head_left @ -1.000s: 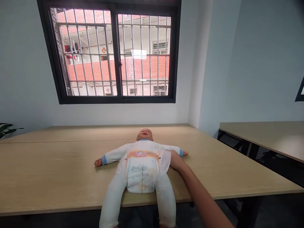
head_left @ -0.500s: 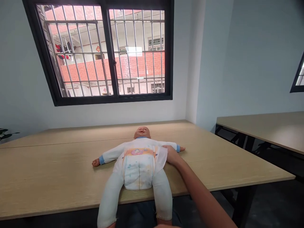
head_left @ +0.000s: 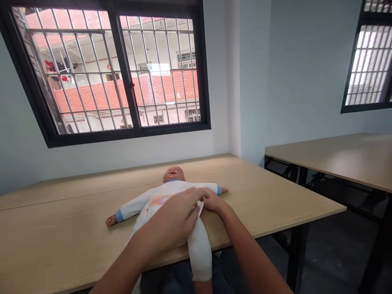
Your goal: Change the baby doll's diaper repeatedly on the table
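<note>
A baby doll [head_left: 174, 174] in a white outfit with blue cuffs lies on its back on the table, arms spread and legs hanging over the near edge. Around its middle is a diaper [head_left: 157, 201] with an orange printed band, mostly covered by my left hand [head_left: 180, 210]. That hand reaches across to the diaper's side on the right, its fingers bent and meeting my right hand [head_left: 212, 200]. My right hand is closed on the white side flap of the diaper. What the left fingertips grip is hidden.
The wooden table [head_left: 260, 196] has its front edge close to my body. A second table [head_left: 330, 159] stands to the right beyond a gap. Behind are a wall and a barred window [head_left: 131, 77].
My left hand has come up from the bottom edge over the diaper to my right hand. The right hand stays at the diaper's side. The view has turned right.
</note>
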{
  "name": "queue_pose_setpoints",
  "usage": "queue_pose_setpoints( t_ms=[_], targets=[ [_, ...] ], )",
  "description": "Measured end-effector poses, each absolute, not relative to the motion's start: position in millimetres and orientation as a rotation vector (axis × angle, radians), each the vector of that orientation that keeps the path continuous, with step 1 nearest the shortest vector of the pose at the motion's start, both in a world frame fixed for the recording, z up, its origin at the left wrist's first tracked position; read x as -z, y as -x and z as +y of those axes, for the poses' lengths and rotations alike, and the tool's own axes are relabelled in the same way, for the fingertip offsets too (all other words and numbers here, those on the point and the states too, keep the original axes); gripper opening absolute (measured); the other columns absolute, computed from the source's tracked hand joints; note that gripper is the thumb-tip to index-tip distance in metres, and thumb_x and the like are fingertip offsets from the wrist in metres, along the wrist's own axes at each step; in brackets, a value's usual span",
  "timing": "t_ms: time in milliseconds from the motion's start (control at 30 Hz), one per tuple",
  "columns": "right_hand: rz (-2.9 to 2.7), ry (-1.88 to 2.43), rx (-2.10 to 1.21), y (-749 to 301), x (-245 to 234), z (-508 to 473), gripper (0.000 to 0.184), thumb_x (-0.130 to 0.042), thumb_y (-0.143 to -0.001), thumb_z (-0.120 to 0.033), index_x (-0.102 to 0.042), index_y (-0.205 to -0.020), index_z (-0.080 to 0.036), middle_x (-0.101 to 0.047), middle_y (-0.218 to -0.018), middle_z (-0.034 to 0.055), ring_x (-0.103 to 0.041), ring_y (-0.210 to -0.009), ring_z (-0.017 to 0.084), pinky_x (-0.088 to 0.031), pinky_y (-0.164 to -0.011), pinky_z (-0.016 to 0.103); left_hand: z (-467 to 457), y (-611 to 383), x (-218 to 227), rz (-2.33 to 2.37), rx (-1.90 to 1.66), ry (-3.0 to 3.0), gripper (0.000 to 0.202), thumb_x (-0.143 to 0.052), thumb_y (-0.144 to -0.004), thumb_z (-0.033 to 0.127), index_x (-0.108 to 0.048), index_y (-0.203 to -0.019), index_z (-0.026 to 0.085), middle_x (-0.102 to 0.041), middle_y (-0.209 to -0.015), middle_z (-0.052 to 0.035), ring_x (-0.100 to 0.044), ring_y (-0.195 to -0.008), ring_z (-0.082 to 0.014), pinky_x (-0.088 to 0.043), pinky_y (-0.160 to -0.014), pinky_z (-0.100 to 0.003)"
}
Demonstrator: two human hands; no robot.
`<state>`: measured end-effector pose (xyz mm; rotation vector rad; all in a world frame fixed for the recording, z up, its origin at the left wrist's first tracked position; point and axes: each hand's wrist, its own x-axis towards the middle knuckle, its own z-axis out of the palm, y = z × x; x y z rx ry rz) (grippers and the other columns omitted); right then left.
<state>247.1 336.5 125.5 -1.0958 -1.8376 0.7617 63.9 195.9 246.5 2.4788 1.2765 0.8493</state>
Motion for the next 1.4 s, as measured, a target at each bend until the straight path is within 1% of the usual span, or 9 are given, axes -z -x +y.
queue_pose_setpoints(
  t_ms=[133,267,400,500,733,933,1067,1200,1400],
  targets=[
    [-1.902,1.015,-0.761,-251,-126,336,0.015,-0.056,-0.073,-0.021,-0.068,-0.079,-0.015,-0.071,-0.082,0.0036,-0.059,-0.073,0.017,-0.046,-0.067,0.026,284,-63,-242,1.111,-0.526,-2.643,0.042,-0.044,-0.087,0.022,-0.056,-0.127,0.021,-0.06,-0.132,-0.0081,-0.054,-0.122,-0.0252,-0.041,-0.102,-0.037],
    [-1.879,1.076,-0.708,-253,-123,337,0.016,-0.061,-0.07,-0.022,-0.067,-0.082,-0.014,-0.07,-0.083,0.0042,-0.058,-0.074,0.017,-0.044,-0.067,0.025,337,-59,-222,1.034,-0.318,-2.602,0.046,-0.058,-0.08,0.032,-0.057,-0.125,0.022,-0.071,-0.107,-0.0051,-0.065,-0.094,-0.0237,-0.048,-0.081,-0.031],
    [-1.859,1.152,-0.726,-254,-119,339,0.016,-0.064,-0.068,-0.026,-0.066,-0.077,-0.013,-0.066,-0.074,0.0027,-0.054,-0.067,0.015,-0.039,-0.058,0.023,349,-57,-210,0.907,-0.31,-2.561,0.027,-0.059,-0.078,0.032,-0.069,-0.101,0.021,-0.069,-0.082,-0.0011,-0.061,-0.073,-0.0186,-0.042,-0.065,-0.027],
    [-1.833,1.195,-0.741,-254,-116,342,0.013,-0.063,-0.067,-0.023,-0.065,-0.074,-0.012,-0.063,-0.068,0.0014,-0.05,-0.062,0.012,-0.035,-0.054,0.021,351,-52,-206,0.845,-0.402,-2.498,0.023,-0.053,-0.083,0.034,-0.068,-0.088,0.017,-0.067,-0.08,-0.0019,-0.058,-0.075,-0.0178,-0.042,-0.069,-0.027],
    [-1.866,1.246,-0.75,-257,-113,343,0.02,-0.059,-0.067,-0.019,-0.071,-0.083,-0.013,-0.063,-0.063,-0.0002,-0.049,-0.054,0.011,-0.035,-0.051,0.021,349,-40,-202,0.801,-0.628,-2.326,0.033,-0.048,-0.089,0.047,-0.06,-0.09,0.017,-0.064,-0.088,-0.0035,-0.056,-0.084,-0.0183,-0.045,-0.079,-0.029],
    [-1.958,1.275,-0.563,-256,-117,339,0.031,-0.053,-0.065,-0.011,-0.077,-0.083,-0.02,-0.075,-0.091,0.0011,-0.063,-0.086,0.017,-0.044,-0.079,0.023,354,-43,-194,0.729,-0.646,-2.296,0.032,-0.049,-0.089,0.046,-0.061,-0.093,0.016,-0.065,-0.091,-0.0053,-0.058,-0.087,-0.0196,-0.045,-0.082,-0.031],
    [-1.995,1.371,-0.475,-254,-117,339,0.019,-0.061,-0.072,-0.025,-0.077,-0.078,-0.02,-0.075,-0.081,0.0035,-0.064,-0.078,0.019,-0.043,-0.072,0.026,356,-44,-190,0.744,-0.641,-2.329,0.029,-0.046,-0.09,0.041,-0.06,-0.095,0.016,-0.065,-0.092,-0.005,-0.058,-0.087,-0.0191,-0.045,-0.081,-0.029],
    [-2.003,1.495,-0.377,-249,-117,335,0.021,-0.066,-0.072,-0.037,-0.076,-0.076,-0.019,-0.074,-0.076,0.0065,-0.064,-0.072,0.021,-0.04,-0.064,0.028,354,-47,-190,0.836,-0.622,-2.423,0.022,-0.044,-0.089,0.037,-0.056,-0.087,0.018,-0.061,-0.084,-0.0009,-0.055,-0.078,-0.0165,-0.042,-0.073,-0.027],
    [-2.026,1.649,-0.218,-242,-119,330,0.035,-0.059,-0.079,-0.049,-0.074,-0.086,-0.018,-0.073,-0.094,0.0172,-0.067,-0.087,0.031,-0.044,-0.071,0.036,345,-62,-192,0.979,-0.505,-2.655,0.015,-0.049,-0.082,0.023,-0.048,-0.067,0.02,-0.056,-0.068,0.0035,-0.05,-0.067,-0.0138,-0.032,-0.062,-0.025]
  ],
)
